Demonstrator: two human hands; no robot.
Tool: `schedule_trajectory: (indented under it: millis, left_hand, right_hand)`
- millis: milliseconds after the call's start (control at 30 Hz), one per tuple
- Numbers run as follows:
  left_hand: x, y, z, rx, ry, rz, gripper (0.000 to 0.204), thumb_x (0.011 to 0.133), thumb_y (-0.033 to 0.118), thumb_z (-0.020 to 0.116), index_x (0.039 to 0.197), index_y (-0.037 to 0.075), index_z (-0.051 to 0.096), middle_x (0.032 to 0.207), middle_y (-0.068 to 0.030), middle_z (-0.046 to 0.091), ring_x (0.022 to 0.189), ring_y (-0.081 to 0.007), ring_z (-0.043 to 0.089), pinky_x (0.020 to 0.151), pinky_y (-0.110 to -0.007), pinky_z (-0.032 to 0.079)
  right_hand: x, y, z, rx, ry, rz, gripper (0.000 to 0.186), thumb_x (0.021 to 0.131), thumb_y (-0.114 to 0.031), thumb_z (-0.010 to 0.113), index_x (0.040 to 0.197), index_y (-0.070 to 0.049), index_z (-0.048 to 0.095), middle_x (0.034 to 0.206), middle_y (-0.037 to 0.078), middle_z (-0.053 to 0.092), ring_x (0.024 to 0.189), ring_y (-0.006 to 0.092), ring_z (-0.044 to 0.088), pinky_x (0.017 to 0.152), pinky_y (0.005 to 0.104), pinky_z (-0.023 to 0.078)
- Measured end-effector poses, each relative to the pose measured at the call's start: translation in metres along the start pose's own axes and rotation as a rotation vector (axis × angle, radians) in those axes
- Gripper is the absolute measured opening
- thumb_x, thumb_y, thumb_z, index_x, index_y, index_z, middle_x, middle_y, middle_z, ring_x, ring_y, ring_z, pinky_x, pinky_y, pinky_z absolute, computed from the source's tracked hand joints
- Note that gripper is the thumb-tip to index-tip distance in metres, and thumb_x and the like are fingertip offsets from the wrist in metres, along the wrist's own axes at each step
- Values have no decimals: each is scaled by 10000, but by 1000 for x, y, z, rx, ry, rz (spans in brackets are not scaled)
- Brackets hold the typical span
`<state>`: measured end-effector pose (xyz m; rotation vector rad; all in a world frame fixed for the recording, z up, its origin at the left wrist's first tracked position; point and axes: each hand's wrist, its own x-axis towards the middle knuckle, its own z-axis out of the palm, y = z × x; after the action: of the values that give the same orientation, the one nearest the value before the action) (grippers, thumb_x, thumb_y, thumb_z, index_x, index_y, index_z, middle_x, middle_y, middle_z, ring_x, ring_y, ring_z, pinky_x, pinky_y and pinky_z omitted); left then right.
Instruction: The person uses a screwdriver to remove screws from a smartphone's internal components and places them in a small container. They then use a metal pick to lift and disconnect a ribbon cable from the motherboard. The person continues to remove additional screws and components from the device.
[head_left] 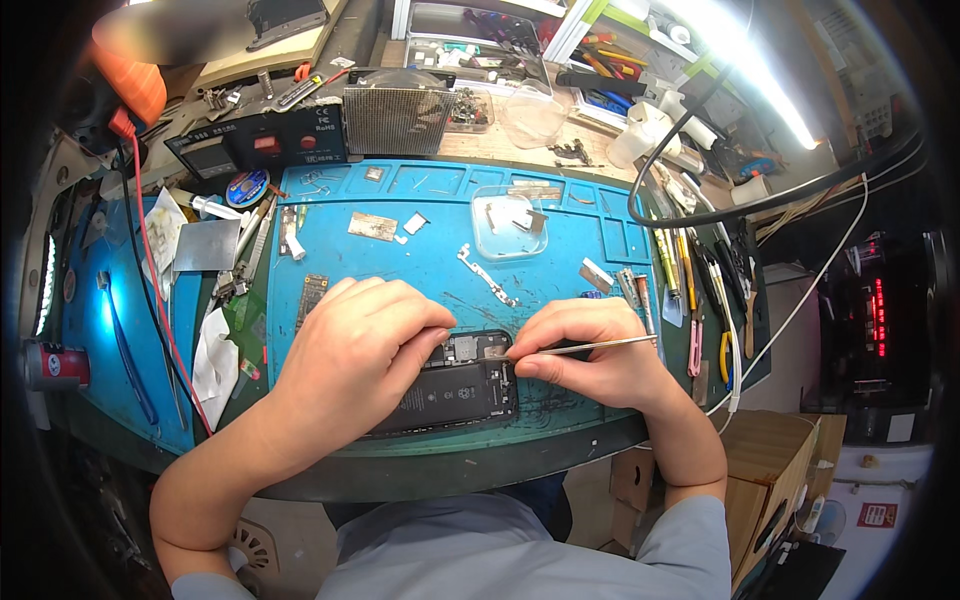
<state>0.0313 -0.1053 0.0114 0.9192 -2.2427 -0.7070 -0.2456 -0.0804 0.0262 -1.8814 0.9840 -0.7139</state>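
An opened smartphone [460, 392] lies on the blue work mat [400, 270] in front of me, its black battery and inner parts showing. My left hand [365, 345] hangs over the phone's left part with curled fingers; thumb and forefinger come together above its upper edge. Whatever they may pinch is too small or hidden to make out. Between the thumb and fingers of my right hand [585, 350] is a slim metal rod-like tool [610, 345]. Its near end reaches the phone's upper right corner, and the other end points out to the right.
Behind the phone lie a metal bracket strip [487, 275] and a clear plastic box [510, 222] with small parts. A black device [260, 140] stands at the back left. Several tools, including yellow-handled pliers [725, 350], line the right side. A black cable [690, 215] arches above them.
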Motion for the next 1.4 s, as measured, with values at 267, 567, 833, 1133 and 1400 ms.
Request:
schedule_trajectory:
  millis: [267, 567, 833, 1133, 1400]
  left_hand:
    - [0, 0, -1, -5, -22, 31, 122, 875, 51, 778, 989, 61, 735, 908, -64, 717, 849, -264, 659, 774, -381, 459]
    - [3, 10, -4, -155, -7, 7, 215, 832, 89, 854, 1024, 62, 761, 922, -63, 730, 764, -206, 669, 745, -333, 505]
    - [-2, 16, -8, -497, -125, -322, 186, 924, 76, 817, 1079, 4, 743, 941, -54, 762, 798, -99, 710, 648, -246, 547]
    - [3, 18, -13, -1011, -196, -611, 122, 1009, 79, 728, 1071, -26, 740, 972, -98, 785, 854, -127, 744, 638, -241, 572]
    - [2, 10, -13, -1116, -251, -604, 153, 1041, 115, 692, 1086, -27, 729, 1001, -100, 767, 855, -131, 728, 627, -259, 578]
  right_hand:
    - [-3, 1, -2, 166, 62, 42, 101, 914, -27, 805, 1000, 21, 784, 967, 124, 790, 908, 218, 748, 816, 332, 584]
    - [-10, -7, 7, 549, 164, 119, 116, 960, -14, 758, 1062, 42, 762, 1022, 144, 772, 946, 215, 745, 837, 333, 587]
    - [-1, -5, 10, 45, 169, -286, 178, 890, -34, 833, 1045, 8, 759, 992, 156, 775, 905, 260, 762, 795, 336, 610]
    - [0, -11, 14, -134, 233, -444, 249, 776, 12, 877, 1005, -3, 779, 995, 137, 779, 856, 238, 765, 726, 314, 620]
    - [-5, -10, 11, -40, 260, -402, 287, 788, 7, 883, 1052, -10, 772, 1021, 139, 767, 901, 243, 755, 772, 322, 614]
